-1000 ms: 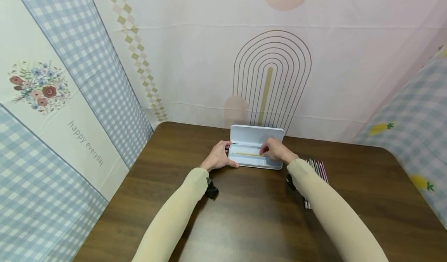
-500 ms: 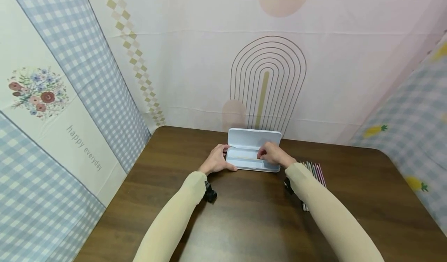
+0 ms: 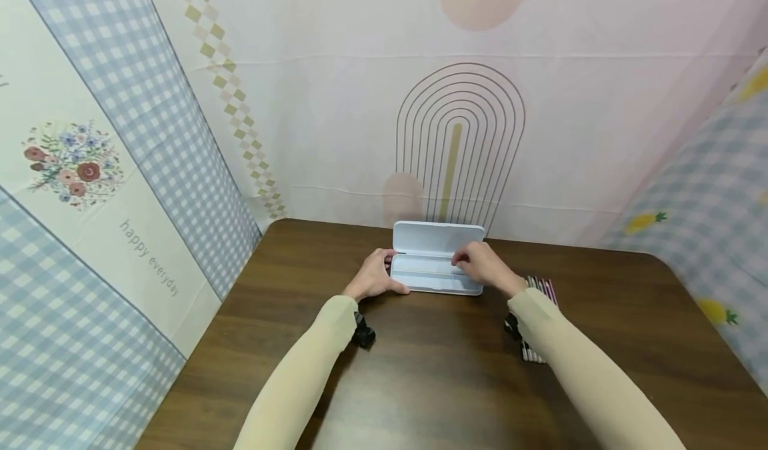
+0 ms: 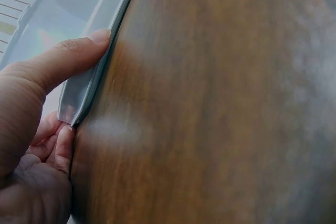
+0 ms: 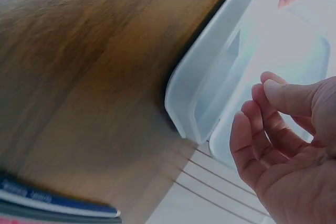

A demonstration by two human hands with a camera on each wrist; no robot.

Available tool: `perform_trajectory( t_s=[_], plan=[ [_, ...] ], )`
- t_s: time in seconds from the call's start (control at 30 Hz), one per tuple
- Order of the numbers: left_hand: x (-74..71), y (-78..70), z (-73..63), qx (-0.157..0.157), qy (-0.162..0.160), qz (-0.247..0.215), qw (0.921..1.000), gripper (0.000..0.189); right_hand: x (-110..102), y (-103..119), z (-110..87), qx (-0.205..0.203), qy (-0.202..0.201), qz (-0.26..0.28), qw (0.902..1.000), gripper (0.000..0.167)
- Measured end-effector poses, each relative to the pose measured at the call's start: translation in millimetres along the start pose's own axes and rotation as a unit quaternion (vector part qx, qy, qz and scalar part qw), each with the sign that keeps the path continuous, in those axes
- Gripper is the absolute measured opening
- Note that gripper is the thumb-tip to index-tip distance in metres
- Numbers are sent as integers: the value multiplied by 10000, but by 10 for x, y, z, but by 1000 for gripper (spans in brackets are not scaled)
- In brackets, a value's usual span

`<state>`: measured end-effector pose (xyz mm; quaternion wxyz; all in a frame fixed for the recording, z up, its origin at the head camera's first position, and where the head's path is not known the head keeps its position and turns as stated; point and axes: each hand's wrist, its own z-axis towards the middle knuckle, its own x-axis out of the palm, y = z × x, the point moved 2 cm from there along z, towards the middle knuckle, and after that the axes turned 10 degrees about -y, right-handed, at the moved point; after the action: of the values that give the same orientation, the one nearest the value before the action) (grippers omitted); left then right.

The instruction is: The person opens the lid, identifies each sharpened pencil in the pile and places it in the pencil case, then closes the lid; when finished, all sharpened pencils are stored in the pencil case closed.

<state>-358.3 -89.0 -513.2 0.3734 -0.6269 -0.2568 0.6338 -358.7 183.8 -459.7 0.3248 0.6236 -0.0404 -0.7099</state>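
A pale blue pencil case (image 3: pixel 420 282) stands open on the table, its lid (image 3: pixel 429 238) tipped up at the back. At its left end my left hand (image 3: pixel 372 277) grips it, thumb over the front rim and fingers curled against the end, as the left wrist view shows. Over the right part of the case hovers my right hand (image 3: pixel 483 265). Its fingers are loosely bent, and the right wrist view shows nothing between thumb and fingertips. The yellow pencil is out of sight.
Several coloured pencils (image 3: pixel 552 294) lie side by side to the right of the case, partly under my right forearm; a dark blue pencil (image 5: pixel 63 199) shows in the right wrist view. Behind the brown table (image 3: pixel 408 383) hangs a patterned cloth (image 3: pixel 336 123).
The yellow pencil, at my right fingertips inside the case a second ago, has dropped from view. My right hand has let go and shifted slightly right; the left keeps its grip.
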Motion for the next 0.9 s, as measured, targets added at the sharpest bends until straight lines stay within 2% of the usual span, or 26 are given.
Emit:
perform_trajectory(
  t_s=[0.33, 0.53, 0.7, 0.9],
  plan=[
    [10, 31, 10, -5, 41, 71, 10000, 98, -239, -30, -284, 14, -361, -93, 9993, 17],
    [6, 32, 12, -21, 62, 14, 10000, 100, -446, 26, -469, 223, -479, -24, 9986, 14],
    [20, 51, 12, -31, 42, 33, 10000, 101, -613, 24, -634, 428, -476, -114, 9979, 12],
    [21, 48, 28, 14, 33, 39, 10000, 100, -786, -69, -826, 1013, -397, -175, 9939, 15]
  ],
)
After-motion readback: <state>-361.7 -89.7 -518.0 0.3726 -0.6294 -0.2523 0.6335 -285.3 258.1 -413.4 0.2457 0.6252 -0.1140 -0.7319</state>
